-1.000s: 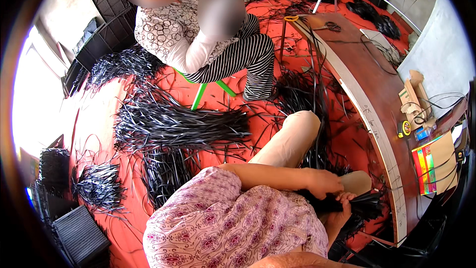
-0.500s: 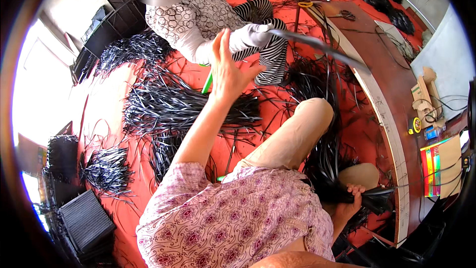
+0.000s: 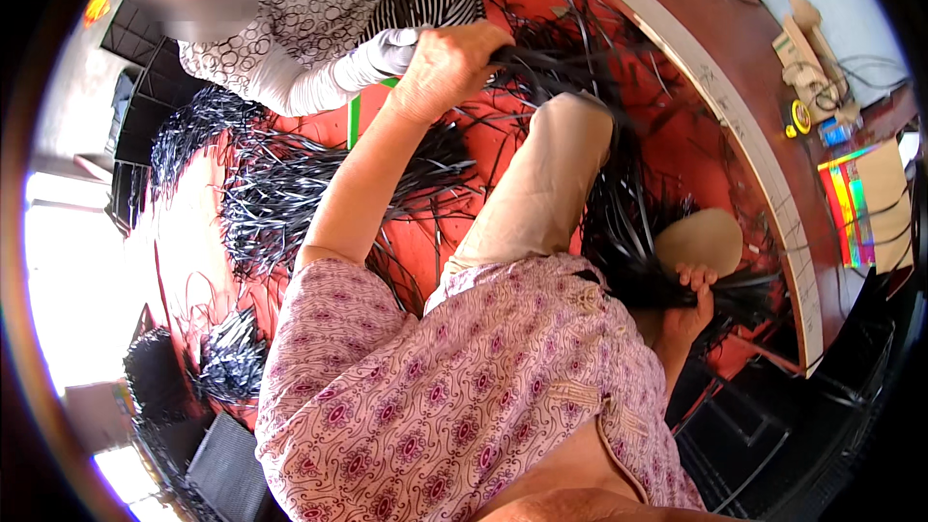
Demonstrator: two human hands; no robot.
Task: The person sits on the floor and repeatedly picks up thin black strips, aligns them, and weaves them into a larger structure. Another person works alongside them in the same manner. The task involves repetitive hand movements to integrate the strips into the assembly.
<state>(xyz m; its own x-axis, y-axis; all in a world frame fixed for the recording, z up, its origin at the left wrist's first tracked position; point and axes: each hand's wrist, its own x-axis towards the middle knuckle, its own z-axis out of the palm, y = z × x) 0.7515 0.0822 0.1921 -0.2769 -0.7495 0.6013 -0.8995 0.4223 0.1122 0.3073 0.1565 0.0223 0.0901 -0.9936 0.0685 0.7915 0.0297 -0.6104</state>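
Note:
My left hand [image 3: 452,66] is raised past my bent knee, its fingers closed round dark black strips [image 3: 551,63] that trail off to the right, blurred by motion. A co-worker's gloved hand [image 3: 394,50] is right beside it, partly hidden behind my hand. By my other knee, my right hand [image 3: 692,298] grips a thick bundle of long black strips [image 3: 628,242]. The bundle hangs down between my legs, and its ends stick out to the right of my fist.
Piles of black strips [image 3: 290,193] cover the red floor [image 3: 396,237] at left. A curved workbench edge [image 3: 715,101] runs along the right, with a yellow tape measure [image 3: 797,118], a torn cardboard box [image 3: 810,58] and cables. Black woven panels [image 3: 227,464] stand at lower left.
My left hand was open and raised; now it is closed on black strips beside the co-worker's glove. My right hand keeps its grip on the bundle. The whole view has shifted.

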